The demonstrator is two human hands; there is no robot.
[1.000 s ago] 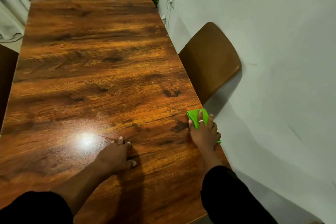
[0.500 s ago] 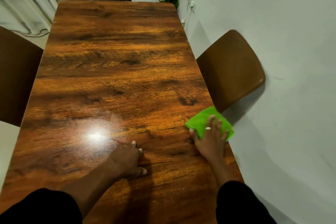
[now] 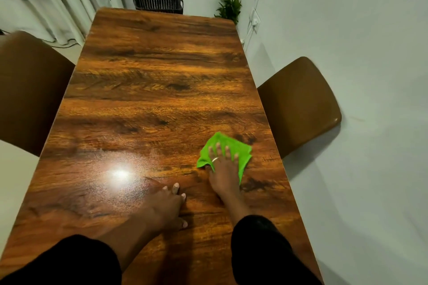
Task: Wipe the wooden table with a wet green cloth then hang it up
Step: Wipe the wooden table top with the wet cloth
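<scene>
The right hand (image 3: 224, 169) lay flat with its fingers (image 3: 228, 151) spread wide, pressing the green cloth (image 3: 242, 152) against the wooden table (image 3: 150, 90) rather than gripping it; a ring (image 3: 215, 159) showed on one finger. The cloth sat crumpled on the near right part of the tabletop, close to the right edge. The left hand (image 3: 165, 206) rested open and empty on the wood just beside it, near a bright glare (image 3: 120, 174), with a brown chair (image 3: 298, 104) beyond the right edge.

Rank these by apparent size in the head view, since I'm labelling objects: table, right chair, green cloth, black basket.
1. Table
2. Right chair
3. Green cloth and black basket: look alike, and the basket sits far from the camera, so unranked.
</scene>
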